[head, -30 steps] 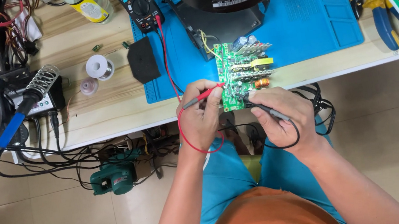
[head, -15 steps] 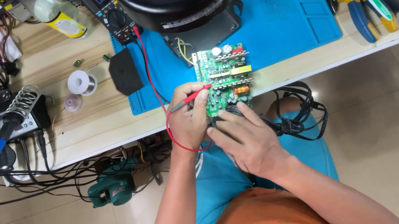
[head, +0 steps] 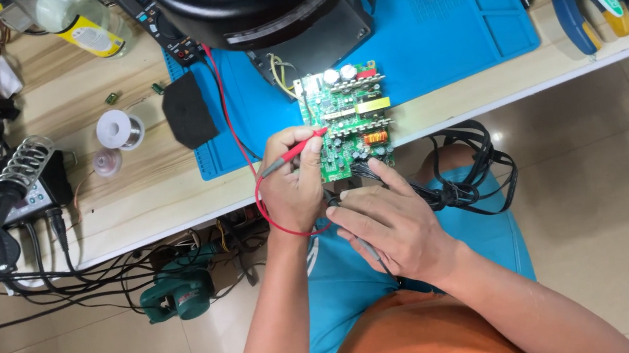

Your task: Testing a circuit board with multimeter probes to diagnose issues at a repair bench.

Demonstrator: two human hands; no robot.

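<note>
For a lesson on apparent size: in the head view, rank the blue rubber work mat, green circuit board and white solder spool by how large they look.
1. Blue rubber work mat, partly covered.
2. Green circuit board.
3. White solder spool.

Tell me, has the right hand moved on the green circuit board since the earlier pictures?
Yes. The right hand was by the green circuit board's lower right corner; it now lies below its bottom edge, further left, close beside the left hand.

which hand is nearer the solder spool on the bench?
Left. The left hand holds the red probe at the circuit board's left edge, on the solder spool's side. The right hand is lower right, farther off.
</note>
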